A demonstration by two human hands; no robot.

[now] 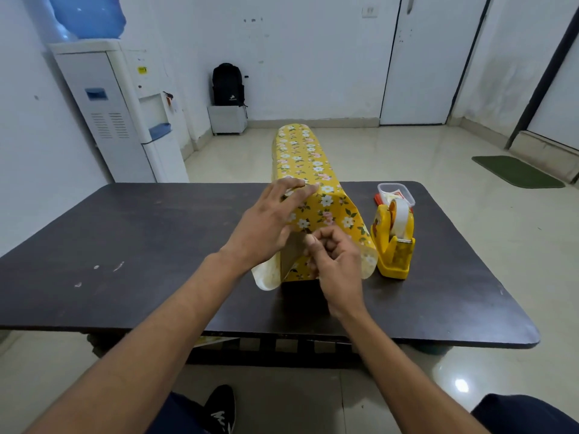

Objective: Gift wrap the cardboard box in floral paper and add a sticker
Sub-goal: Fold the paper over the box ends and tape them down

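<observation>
Two hands work at the near end of a long cardboard box (pixel 291 256), which lies in the middle of the dark table (pixel 125 245) and points away from the person. Yellow floral paper (pixel 313 161) covers its top and sides. At the near end the paper is not closed, so a piece of brown cardboard shows there. The loose paper edges curl outward on both sides of this end, and the pale underside is visible on the left. The left hand (pixel 266 227) lies on top of the paper at the near edge, its fingers straight and spread, and presses the sheet onto the box. The right hand (pixel 335 261) is at the end face, just below the left one, with its fingers curled. Its thumb and forefinger pinch the paper at the fold. Just to the right of the box stands a yellow tape dispenser (pixel 393 245) with a roll of clear tape, and behind it is a small clear plastic container (pixel 405 191). Further back in the room, a water dispenser (pixel 103 114) stands at the left wall and a black backpack (pixel 227 84) rests on a low white stand (pixel 227 119).
</observation>
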